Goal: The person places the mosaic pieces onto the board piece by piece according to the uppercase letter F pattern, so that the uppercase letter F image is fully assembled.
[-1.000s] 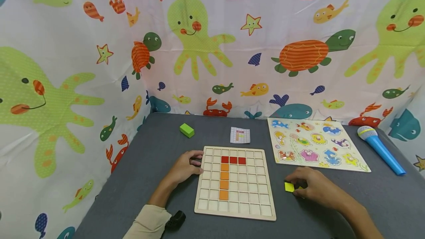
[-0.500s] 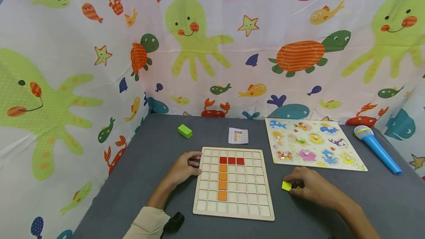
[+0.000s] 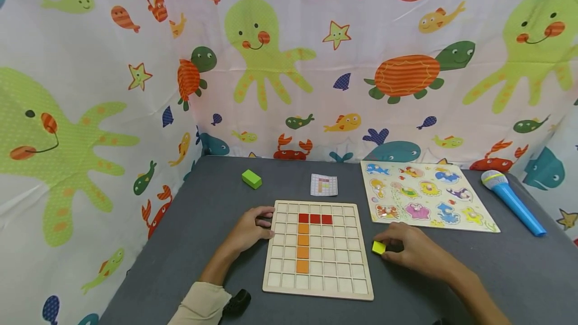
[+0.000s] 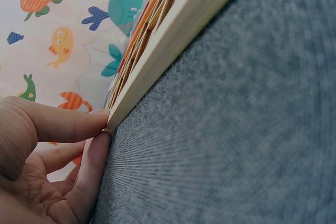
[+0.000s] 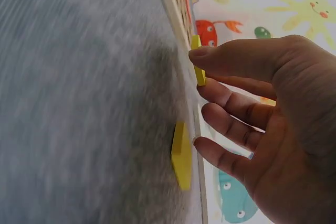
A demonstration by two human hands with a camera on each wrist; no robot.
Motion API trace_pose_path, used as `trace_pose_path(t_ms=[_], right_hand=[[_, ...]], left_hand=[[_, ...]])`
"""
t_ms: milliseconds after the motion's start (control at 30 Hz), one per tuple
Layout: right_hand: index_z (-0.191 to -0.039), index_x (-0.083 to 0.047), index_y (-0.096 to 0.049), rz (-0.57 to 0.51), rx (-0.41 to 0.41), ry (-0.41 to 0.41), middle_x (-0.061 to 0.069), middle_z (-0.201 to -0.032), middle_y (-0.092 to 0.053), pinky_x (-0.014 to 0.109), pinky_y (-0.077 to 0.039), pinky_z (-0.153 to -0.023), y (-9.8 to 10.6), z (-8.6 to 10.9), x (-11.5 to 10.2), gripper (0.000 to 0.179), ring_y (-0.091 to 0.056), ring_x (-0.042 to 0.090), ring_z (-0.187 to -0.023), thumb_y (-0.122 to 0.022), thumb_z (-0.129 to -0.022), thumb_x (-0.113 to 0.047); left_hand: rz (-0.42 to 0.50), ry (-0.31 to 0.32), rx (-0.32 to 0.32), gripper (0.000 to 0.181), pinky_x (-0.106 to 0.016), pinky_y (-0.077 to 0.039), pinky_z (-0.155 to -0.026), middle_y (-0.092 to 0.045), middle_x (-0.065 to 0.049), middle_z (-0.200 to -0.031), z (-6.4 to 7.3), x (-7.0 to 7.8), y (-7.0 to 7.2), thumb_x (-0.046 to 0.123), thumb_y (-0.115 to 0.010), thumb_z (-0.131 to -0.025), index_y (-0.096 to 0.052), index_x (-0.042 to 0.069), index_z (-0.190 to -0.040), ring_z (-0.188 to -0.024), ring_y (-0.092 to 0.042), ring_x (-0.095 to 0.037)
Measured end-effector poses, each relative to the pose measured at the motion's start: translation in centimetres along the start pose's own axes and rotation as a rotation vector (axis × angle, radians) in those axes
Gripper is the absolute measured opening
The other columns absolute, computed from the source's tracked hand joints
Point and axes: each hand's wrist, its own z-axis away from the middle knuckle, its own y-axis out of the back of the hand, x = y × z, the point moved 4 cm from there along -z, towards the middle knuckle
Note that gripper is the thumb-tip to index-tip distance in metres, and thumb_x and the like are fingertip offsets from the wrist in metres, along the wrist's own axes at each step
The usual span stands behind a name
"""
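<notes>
A pale wooden grid board (image 3: 331,289) lies on the dark table, holding a row of red square tiles (image 3: 315,219) and a column of orange square tiles (image 3: 303,240). At the board's left edge, my left hand (image 3: 247,228) touches its side with thumb and fingertips. My right hand (image 3: 413,250) is just right of the board. It pinches a small yellow square tile (image 5: 198,61) between thumb and finger. Below that hand, another yellow tile (image 5: 181,156) lies on the table in the right wrist view; the hand hides it from the head view.
Behind the board are a green block (image 3: 251,179) and a small printed grid card (image 3: 323,185). An animal puzzle board (image 3: 485,214) and a blue toy microphone (image 3: 515,202) lie at the back right. A sea-animal cloth (image 3: 289,79) hangs around the table (image 3: 217,184).
My right hand has moved left toward the board with the yellow tile pinched in its fingers. The left hand and the board stay put; the head view has shifted slightly.
</notes>
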Motion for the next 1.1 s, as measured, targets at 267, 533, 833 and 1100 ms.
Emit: trace_pose_path(t_ms=[267,533,833,1100], right_hand=[[-0.121,-0.019,-0.078,-0.029,-0.016,-0.004,-0.009,-0.103,-0.064,0.03,-0.05,-0.079,-0.6,-1.4,-2.0,0.032,-0.057,0.012,-0.093,-0.082,-0.092,-0.033],[-0.12,-0.019,-0.078,-0.018,-0.015,0.064,-0.009,-0.102,-0.061,0.029,-0.049,-0.078,-1.5,-2.8,-4.0,0.03,-0.056,0.012,-0.093,-0.081,-0.093,-0.033],[-0.122,-0.019,-0.078,-0.038,-0.045,0.07,-0.01,-0.106,-0.064,0.032,-0.049,-0.083,-2.7,-4.4,-5.6,0.03,-0.054,0.016,-0.099,-0.08,-0.093,-0.028],[-0.123,-0.016,-0.078,-0.054,-0.047,0.126,-0.01,-0.109,-0.065,0.035,-0.053,-0.086,-3.6,-5.7,-6.6,0.029,-0.058,0.013,-0.1,-0.077,-0.095,-0.021]], left_hand=[[-0.006,0.005,0.016,0.061,-0.045,-0.055,-0.096,-0.064,-0.009,-0.13,0.1,0.0,0.1,-0.001,-0.081,-0.083,-0.067,0.01,-0.141,-0.111,-0.067,-0.021],[-0.001,0.003,0.014,0.061,-0.046,-0.055,-0.097,-0.064,-0.009,-0.131,0.1,0.0,0.1,-0.001,-0.081,-0.084,-0.066,0.01,-0.142,-0.112,-0.067,-0.022],[0.001,0.001,0.005,0.061,-0.047,-0.055,-0.099,-0.063,-0.01,-0.131,0.0,0.1,0.0,-0.001,-0.081,-0.084,-0.066,0.009,-0.142,-0.113,-0.067,-0.023],[0.005,0.005,0.013,0.061,-0.047,-0.055,-0.098,-0.063,-0.01,-0.13,-0.1,0.0,0.0,-0.002,-0.081,-0.083,-0.067,0.009,-0.141,-0.112,-0.067,-0.022]])
